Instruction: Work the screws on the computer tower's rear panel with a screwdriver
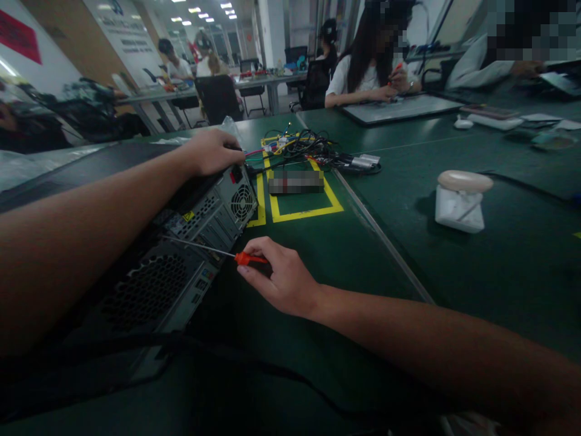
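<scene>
A desktop computer case lies at the left, its back panel with fan grille and ports turned toward the right. My left hand reaches across the top and grips the far edge near the power supply, its fingers curled over. In my right hand, closed around the orange handle, is a screwdriver. Its long thin shaft points left to the back panel, where the tip meets the slot area beside the large vent. Whether the tip sits in a screw cannot be made out.
Behind the case lies a tangle of cables with connectors. Yellow tape outlines areas of the green table, one with a blurred dark box. A white stand is at right. A co-worker sits opposite, at a flat panel.
</scene>
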Demonstrator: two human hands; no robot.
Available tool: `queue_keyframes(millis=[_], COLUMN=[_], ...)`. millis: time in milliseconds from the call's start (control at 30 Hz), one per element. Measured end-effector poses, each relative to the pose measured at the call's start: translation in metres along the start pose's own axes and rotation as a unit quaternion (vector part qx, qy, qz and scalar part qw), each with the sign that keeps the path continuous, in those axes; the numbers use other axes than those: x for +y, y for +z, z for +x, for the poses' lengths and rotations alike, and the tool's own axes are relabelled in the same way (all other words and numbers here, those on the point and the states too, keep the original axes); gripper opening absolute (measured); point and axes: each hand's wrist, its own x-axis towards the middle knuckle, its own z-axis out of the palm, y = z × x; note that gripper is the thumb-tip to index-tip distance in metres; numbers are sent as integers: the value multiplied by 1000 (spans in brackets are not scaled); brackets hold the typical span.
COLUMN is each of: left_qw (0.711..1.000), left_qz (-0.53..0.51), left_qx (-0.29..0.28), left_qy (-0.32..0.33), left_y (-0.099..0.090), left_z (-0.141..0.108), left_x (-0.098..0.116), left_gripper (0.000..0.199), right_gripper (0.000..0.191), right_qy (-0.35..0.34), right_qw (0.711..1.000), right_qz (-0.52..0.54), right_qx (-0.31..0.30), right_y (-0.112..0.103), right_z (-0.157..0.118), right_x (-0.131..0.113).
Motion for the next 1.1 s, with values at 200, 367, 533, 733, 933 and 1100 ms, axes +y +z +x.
queue_keyframes(millis=[200,367,533,733,933,1100], left_qw=[1000,1000,1000,1000,999,999], left_qz=[7,11,15,5,-34,-28], left_qx=[8,4,0,4,16,12], left_qy=[-20,-23,-8,-10,-11,-24], left_y=[-1,-2,-2,0,3,3], left_z=[-4,-4,-5,-2,2,3], left_x=[7,7,6,3,-4,-2], left_gripper=[52,57,54,55,57,56], right_gripper=[21,22,22,26,34,32], right_qy=[10,4,3,10,-4,12], right_qw=[1000,1000,1000,1000,1000,1000], right_qz=[3,10,3,5,-31,-14], right_qx=[-1,5,8,8,3,13], right_y=[-1,-1,0,-1,-1,0], right_z=[0,0,0,0,1,-1], right_x=[-1,-2,-1,-2,-1,-2])
